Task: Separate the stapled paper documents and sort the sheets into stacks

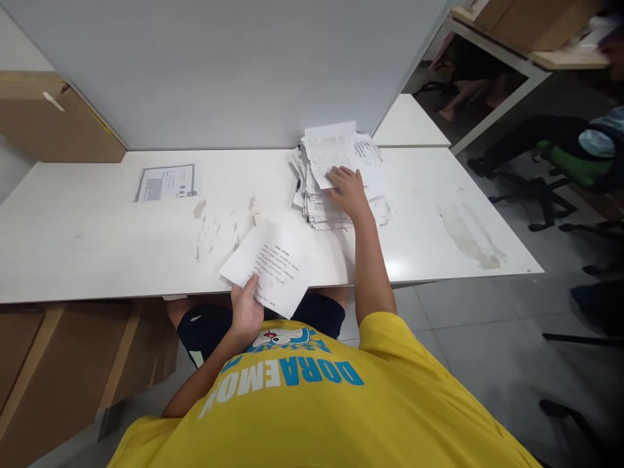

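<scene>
Near the table's front edge my left hand [247, 312] grips a printed sheet of paper [280, 265] by its lower left part, thumb on top. The sheet is tilted over the edge, and whether it is one sheet or more I cannot tell. Farther back to the right stands an uneven stack of papers [324, 211]. My right hand [347, 190] rests on it, its fingers stretched out over the lower corner of the top printed sheet [331, 149]. The thumb side of this hand is partly hidden.
A framed printed sheet [166, 182] lies on the white table [97, 247] at the left. A grey partition [244, 71] rises along the back. Cardboard boxes [63, 123] stand at the left. Office chairs [575, 162] and seated people are at the right.
</scene>
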Action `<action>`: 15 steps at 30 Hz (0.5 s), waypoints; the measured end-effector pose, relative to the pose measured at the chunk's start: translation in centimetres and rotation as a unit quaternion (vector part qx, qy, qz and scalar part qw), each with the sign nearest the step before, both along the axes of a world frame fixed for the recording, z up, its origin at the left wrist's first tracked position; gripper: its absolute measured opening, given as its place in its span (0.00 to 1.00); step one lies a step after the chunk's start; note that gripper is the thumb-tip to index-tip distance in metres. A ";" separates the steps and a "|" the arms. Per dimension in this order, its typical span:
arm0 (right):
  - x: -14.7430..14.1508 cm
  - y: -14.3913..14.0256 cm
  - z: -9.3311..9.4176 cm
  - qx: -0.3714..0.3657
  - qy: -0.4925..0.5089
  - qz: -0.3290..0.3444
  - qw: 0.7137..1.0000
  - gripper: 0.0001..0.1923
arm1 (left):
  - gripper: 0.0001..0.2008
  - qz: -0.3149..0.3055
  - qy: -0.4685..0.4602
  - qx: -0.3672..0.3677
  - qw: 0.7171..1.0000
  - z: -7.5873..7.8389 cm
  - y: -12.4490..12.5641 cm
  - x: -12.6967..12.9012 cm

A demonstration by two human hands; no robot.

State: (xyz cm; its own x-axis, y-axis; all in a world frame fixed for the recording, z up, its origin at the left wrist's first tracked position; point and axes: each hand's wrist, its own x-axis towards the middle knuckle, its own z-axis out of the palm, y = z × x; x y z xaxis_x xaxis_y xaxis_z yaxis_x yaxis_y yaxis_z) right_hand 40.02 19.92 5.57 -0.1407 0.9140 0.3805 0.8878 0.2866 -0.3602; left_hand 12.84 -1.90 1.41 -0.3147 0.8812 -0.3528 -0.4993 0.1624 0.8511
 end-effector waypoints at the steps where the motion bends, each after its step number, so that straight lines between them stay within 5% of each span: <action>1: -0.6 -1.7 0.4 0.009 0.019 -0.012 1.000 0.23 | 0.20 0.003 -0.004 -0.006 1.000 0.1 -0.2 -0.3; 3: -2.2 -5.9 1.0 0.017 0.108 -0.039 0.993 0.27 | 0.19 0.022 -0.013 -0.008 1.000 0.4 -0.4 -1.0; 5: -4.7 -10.4 0.8 -0.037 0.271 -0.088 0.958 0.31 | 0.18 0.054 -0.012 0.013 0.998 1.0 -0.3 -1.8; 8: -9.6 -15.7 -0.6 -0.257 0.501 -0.046 0.825 0.38 | 0.17 0.075 0.008 0.069 0.995 1.9 0.7 -2.5; 11: -14.0 -17.3 -1.5 -0.320 0.626 0.030 0.711 0.30 | 0.18 0.013 -0.002 0.098 0.995 2.4 2.6 -2.6; 13: -15.5 -16.8 -1.6 -0.258 0.663 -0.005 0.702 0.25 | 0.20 -0.033 -0.019 0.117 0.992 2.2 3.7 -2.9; 15: -15.5 -15.8 -1.7 -0.189 0.659 -0.051 0.727 0.21 | 0.22 -0.033 0.002 0.160 0.987 1.6 4.4 -4.0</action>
State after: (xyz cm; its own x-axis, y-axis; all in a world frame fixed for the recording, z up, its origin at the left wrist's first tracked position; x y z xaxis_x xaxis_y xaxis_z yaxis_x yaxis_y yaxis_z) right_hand 24.56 4.15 3.86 0.1936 0.9684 -0.1574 -0.2887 -0.0971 -0.9525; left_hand 8.83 2.49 3.05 -0.2538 0.9658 -0.0525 -0.4933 -0.0826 0.8659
